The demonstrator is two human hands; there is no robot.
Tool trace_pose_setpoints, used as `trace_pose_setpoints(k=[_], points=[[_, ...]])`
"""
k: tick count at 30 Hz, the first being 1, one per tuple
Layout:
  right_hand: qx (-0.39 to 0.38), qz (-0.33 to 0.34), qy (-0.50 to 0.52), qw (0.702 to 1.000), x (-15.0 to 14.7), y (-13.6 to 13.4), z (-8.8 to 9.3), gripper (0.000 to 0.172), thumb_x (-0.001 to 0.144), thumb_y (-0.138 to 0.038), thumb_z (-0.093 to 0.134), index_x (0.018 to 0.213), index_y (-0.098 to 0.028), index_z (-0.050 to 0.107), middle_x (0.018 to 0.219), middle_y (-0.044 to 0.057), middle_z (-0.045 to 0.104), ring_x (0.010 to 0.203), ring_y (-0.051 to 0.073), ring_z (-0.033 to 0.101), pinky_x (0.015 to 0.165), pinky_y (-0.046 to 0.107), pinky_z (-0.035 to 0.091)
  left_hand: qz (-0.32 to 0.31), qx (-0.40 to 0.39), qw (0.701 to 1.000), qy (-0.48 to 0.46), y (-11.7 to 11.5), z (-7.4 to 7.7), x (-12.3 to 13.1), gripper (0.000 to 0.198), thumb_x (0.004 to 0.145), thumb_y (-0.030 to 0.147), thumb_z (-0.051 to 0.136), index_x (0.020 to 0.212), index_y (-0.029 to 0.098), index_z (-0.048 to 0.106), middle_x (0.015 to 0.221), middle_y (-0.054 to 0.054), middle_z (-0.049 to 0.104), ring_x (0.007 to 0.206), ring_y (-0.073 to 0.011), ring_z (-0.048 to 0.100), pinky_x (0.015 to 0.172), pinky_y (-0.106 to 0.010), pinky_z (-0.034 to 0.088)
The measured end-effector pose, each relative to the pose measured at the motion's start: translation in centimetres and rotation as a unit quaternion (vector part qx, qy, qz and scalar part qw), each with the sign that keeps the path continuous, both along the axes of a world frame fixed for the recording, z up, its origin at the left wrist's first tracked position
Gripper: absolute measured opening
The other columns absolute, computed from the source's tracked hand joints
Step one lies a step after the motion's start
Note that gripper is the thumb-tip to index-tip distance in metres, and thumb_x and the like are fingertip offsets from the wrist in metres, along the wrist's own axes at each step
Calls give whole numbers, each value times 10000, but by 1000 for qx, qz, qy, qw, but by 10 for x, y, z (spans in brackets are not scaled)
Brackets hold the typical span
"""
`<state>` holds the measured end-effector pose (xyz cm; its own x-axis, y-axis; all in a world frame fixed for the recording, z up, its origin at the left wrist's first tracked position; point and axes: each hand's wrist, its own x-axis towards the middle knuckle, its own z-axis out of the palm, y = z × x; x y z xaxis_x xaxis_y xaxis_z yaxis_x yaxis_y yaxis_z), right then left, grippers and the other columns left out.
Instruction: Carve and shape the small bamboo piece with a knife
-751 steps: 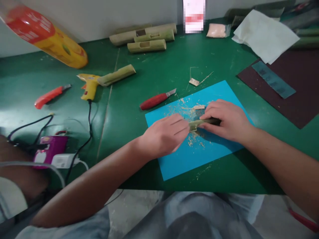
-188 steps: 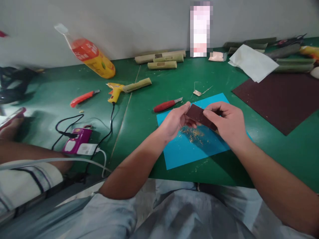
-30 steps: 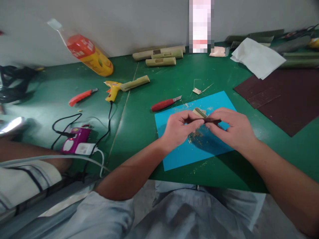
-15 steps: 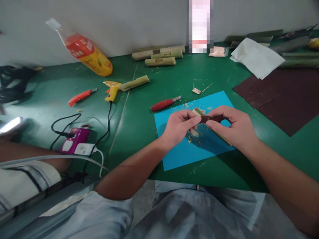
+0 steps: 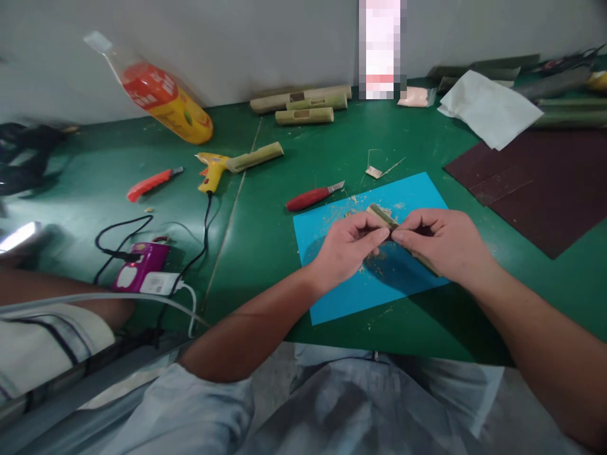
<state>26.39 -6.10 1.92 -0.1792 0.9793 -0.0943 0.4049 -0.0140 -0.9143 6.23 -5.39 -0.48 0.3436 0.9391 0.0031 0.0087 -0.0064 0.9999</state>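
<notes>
My left hand (image 5: 351,243) and my right hand (image 5: 439,243) meet over a blue sheet (image 5: 332,297). Both pinch a small dark brown piece of sandpaper (image 5: 391,234), mostly hidden by the fingers. Directly beneath the hands a bamboo piece (image 5: 383,215) lies slanted on the sheet, its middle covered by my right hand. Pale shavings (image 5: 353,200) are scattered around it. A red-handled craft knife (image 5: 310,199) rests at the sheet's upper left corner.
Left stand a yellow glue gun (image 5: 213,170), an orange cutter (image 5: 152,184), a purple power strip (image 5: 145,265) with cords, and a tilted drink bottle (image 5: 175,110). Cut bamboo tubes (image 5: 305,115) lie at the wall. Dark brown sandpaper sheets (image 5: 540,196) and white paper (image 5: 488,110) are right. Someone's arm (image 5: 61,294) shows left.
My hands have come closer together, and the sandpaper between them, stretched out before, is now mostly covered by my fingers. The bamboo piece stays in place.
</notes>
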Motion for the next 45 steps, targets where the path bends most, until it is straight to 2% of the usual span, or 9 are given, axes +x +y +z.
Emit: trace_pose_setpoints(k=[3,6,12,15,17,23,30,37,45], points=[[17,9,-8,1000,0,0,1,214,811,-409,729,665,-263,675,600,-28,632,548,139,523,508,291,388,8,74,997,18,-2,-3,0,298,897,481,814,851,196,740,827,-29,729,733,-131,622,648,-263,502],[53,10,-35,998,-2,-2,2,197,825,-380,711,666,-271,671,636,-16,674,588,158,577,536,300,422,14,84,996,40,-3,-3,-2,270,917,401,798,769,193,712,710,-4,672,665,-121,573,613,-267,455],[181,-7,-198,963,6,-6,-2,216,905,-468,693,946,-263,749,885,48,752,700,199,639,636,356,478,108,160,977,88,11,-9,-12,133,953,290,731,859,196,725,764,10,694,704,-117,619,689,-270,497],[144,29,-376,915,14,-5,-3,314,872,-546,720,908,-235,733,960,98,741,713,227,623,541,352,335,151,201,957,143,27,-18,-20,111,955,291,728,904,195,748,770,11,705,732,-126,640,715,-276,503],[98,57,-418,901,16,-5,-2,310,863,-551,709,810,-247,698,900,85,725,662,214,592,529,346,280,160,235,944,169,36,-22,-24,96,953,269,730,902,193,758,806,1,731,753,-131,651,734,-281,511],[61,60,-438,895,8,-9,0,330,903,-518,625,690,-265,628,701,48,645,556,200,510,540,365,256,106,339,910,214,41,-22,-25,104,971,203,700,994,212,801,903,-24,771,818,-146,680,774,-284,549],[180,-13,-436,882,6,-15,-10,211,868,-428,700,792,-249,616,853,104,701,723,270,638,570,384,321,105,359,899,230,38,-24,-24,75,985,220,716,1015,219,785,964,-35,770,882,-162,693,840,-309,582],[169,-1,-439,882,-2,-17,-16,206,895,-463,676,921,-259,660,796,72,747,603,233,615,512,366,276,89,373,891,246,44,-29,-26,86,967,164,723,1014,208,778,992,-41,757,933,-165,699,874,-303,577],[138,20,-433,890,-5,-15,-17,199,933,-433,622,938,-242,675,883,81,773,641,229,634,532,361,277,30,386,868,311,44,-29,-29,162,943,271,787,1086,200,760,1023,-65,782,892,-185,706,874,-329,555]])
